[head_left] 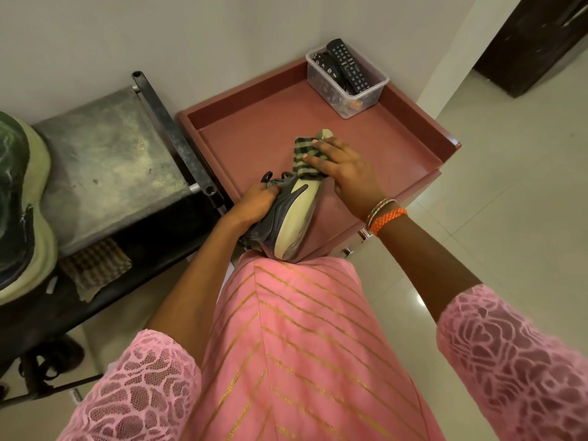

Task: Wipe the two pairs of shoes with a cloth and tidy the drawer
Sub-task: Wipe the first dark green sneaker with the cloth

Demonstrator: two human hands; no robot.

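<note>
From the head camera, you have the grey shoe point(288, 211) turned on its side over the near part of the open drawer point(410, 100), pale sole facing up and right, heel towards your lap. Your left hand point(254, 203) grasps it at the collar, fingers curled into the laces, so the shoe is pinned well. Your right hand point(342, 167) presses the checked cloth point(302, 154) onto the toe end of the sole, fingers spread and fairly straight, flat on the fabric rather than clenched round it.

To do this well, I'd say keep that left grip firm so the shoe doesn't roll, and draw the cloth the length of the sole towards the heel, where grime looks heaviest. Fold the cloth over once a face gets dirty. Mind the sidewall edge too; it probably needs its own pass.

Around you: a clear plastic box point(359, 97) sits in the far right corner of the drawer, holding a black remote point(348, 65) and other small dark items I can't make out. It is well apart from your hands, no obstacle. To your left, a worn metal stand point(111, 148) carries another shoe point(19, 211), sole edge showing, at the frame's edge. A second checked rag point(94, 268) lies on its lower shelf. Dirt falling off may land in the drawer, so expect to wipe that afterwards.
</note>
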